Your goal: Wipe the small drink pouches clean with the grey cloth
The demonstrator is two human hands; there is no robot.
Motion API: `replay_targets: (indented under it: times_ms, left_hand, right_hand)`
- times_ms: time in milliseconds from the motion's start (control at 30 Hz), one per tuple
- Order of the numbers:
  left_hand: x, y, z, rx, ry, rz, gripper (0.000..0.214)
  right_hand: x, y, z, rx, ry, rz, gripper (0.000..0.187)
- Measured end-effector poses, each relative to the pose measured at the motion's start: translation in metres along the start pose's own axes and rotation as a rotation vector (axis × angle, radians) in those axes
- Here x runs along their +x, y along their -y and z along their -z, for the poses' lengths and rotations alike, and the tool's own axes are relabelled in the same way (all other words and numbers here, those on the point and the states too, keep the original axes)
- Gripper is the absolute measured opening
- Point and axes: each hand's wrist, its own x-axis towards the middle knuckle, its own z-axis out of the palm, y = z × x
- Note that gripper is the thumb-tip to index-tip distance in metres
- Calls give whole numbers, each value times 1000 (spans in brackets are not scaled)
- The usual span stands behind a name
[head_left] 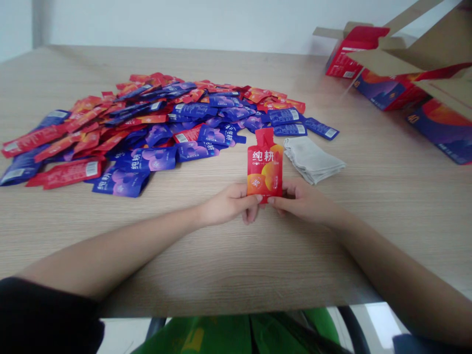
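Note:
A red sachet with orange fruit printed on its front stands upright between my two hands. My left hand pinches its lower left corner, thumb on the printed face. At the lower right corner my right hand grips it the same way. Most of my fingers are hidden behind the sachet. Just beyond my right hand lies a folded grey cloth. A large heap of red and purple sachets spreads over the table at the left and middle, past my left hand.
Open cardboard boxes stand at the far right: a red one at the back, a purple and red one, and another purple one nearer. The wooden table has its front edge close to my body. A white wall rises behind.

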Motion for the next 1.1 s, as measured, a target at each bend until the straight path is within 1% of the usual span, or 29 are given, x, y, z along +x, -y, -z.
replay_targets:
  times_ms: [133,233,333,500,667,800,867,1000,1100]
  left_hand:
    - [-1,3,1,-58,-4,16,43]
    - [-1,5,1,-149,-20,9,43]
    - [0,5,1,-196,-19,12,44]
    - [0,0,3,-140,7,7,48]
    - [0,0,4,-111,23,3,58]
    - [1,3,5,-132,23,-11,59]
    - [1,3,5,-136,17,-9,57]
    - [1,0,4,-203,-44,5,54]
    - [1,-1,3,-208,-45,20,57]
  right_hand:
    - [0,0,6,10,63,3,28]
    - [-1,0,8,15,96,-27,33]
    - [-1,-1,7,55,69,-55,35]
    - [-1,-2,7,95,85,-42,40]
    - [-1,-6,9,82,70,-51,37]
    - [-1,-6,9,60,52,-60,39]
    - [-1,-4,9,45,40,-60,40]
    - [-2,-1,9,18,40,-56,39]
    - [-2,1,9,-38,48,-54,40]
